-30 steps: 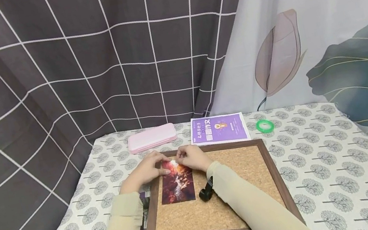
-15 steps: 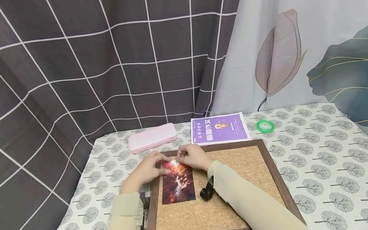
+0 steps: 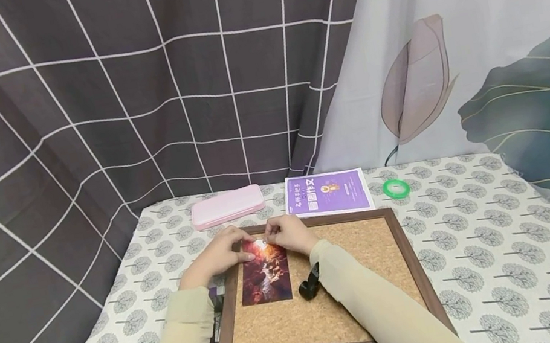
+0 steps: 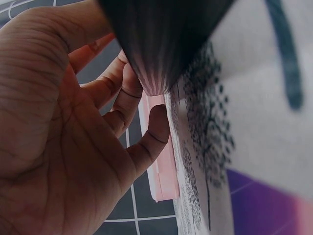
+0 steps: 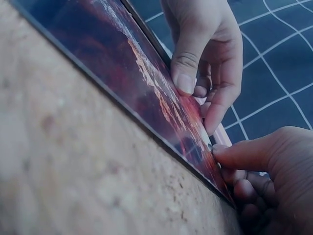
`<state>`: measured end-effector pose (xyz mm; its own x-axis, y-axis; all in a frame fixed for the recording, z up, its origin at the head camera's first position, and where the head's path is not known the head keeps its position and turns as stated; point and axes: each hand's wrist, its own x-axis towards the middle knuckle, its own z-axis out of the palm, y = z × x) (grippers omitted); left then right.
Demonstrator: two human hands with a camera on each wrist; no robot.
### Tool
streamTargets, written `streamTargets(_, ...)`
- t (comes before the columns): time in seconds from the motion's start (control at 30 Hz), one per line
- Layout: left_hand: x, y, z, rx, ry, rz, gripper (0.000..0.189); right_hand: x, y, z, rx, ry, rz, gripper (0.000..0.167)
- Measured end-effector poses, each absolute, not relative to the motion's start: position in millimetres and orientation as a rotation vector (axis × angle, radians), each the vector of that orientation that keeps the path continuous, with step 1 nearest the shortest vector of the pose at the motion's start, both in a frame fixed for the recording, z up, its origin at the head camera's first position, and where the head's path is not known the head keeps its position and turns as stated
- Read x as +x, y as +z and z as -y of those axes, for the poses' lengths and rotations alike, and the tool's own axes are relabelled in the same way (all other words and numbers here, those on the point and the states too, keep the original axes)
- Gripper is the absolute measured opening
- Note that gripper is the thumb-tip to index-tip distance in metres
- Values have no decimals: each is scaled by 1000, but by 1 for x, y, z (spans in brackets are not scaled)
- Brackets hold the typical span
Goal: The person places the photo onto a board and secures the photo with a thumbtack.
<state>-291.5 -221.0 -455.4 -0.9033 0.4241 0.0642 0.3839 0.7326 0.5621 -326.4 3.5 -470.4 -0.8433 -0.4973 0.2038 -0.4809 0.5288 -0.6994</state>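
Note:
A glossy picture card point(image 3: 266, 280) in red and orange lies upright on the left part of a cork board point(image 3: 360, 267) with a brown wooden frame. My left hand point(image 3: 217, 255) holds the card by its top left, thumb on its face and fingers bent over the top edge. Beside it, at the top edge, my right hand point(image 3: 290, 235) pinches a small shiny thumbtack point(image 5: 210, 146) between thumb and bent forefinger, right at the card's surface. The tack is mostly hidden by the fingertips. In the right wrist view the two hands nearly meet.
Behind the board lie a pink case point(image 3: 228, 206) and a purple booklet point(image 3: 327, 193). A green tape roll point(image 3: 396, 188) sits to the right. The tablecloth point(image 3: 493, 280) has a tree print. A dark checked curtain point(image 3: 202, 74) hangs behind.

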Motion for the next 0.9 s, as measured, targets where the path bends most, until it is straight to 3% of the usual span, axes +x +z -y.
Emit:
streamTargets(0.17, -291, -456, 221, 680, 904, -2864, 37, -329, -473, -4, -908, -1207, -2743, 8)
streamTargets(0.4, -290, -455, 221, 670, 900, -2864, 38, -334, -480, -8, -1162, -1051, -2809, 15)
streamTargets(0.73, -290, -455, 221, 665, 899, -2868, 38, -331, -476, -11, -1410, -938, -2869, 6)
streamTargets(0.9, -290, -455, 221, 666, 893, -2867, 39, -331, -476, -11, -1402, -906, -2842, 7)
